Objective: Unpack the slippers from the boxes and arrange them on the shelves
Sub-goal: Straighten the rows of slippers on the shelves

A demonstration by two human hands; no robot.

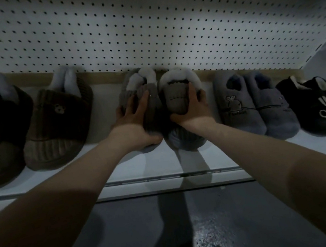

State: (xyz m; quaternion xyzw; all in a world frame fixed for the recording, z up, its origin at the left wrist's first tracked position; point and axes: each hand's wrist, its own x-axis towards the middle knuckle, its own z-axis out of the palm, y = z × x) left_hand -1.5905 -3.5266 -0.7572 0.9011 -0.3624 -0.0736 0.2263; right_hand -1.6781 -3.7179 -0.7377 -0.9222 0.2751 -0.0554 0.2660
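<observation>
Dim shelf [122, 168]. Left hand [133, 119] grip spread over left grey slipper [150, 102], thumb hooking its toe. Right hand [194, 110] grip cups right grey slipper [176, 97]. Both mid-shelf, 12 o'clock. Black pair [321, 106] at 3 o'clock, cut off.

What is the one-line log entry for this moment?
left hand holds left grey slipper | right hand grips right grey slipper | both on shelf

The left forearm [72, 193] and right forearm [269, 153] are bare, smooth and slender, dim in shadow. The left hand [134, 123] and right hand [193, 111] are bare too; a tiny glint on one left finger may be a ring.
</observation>
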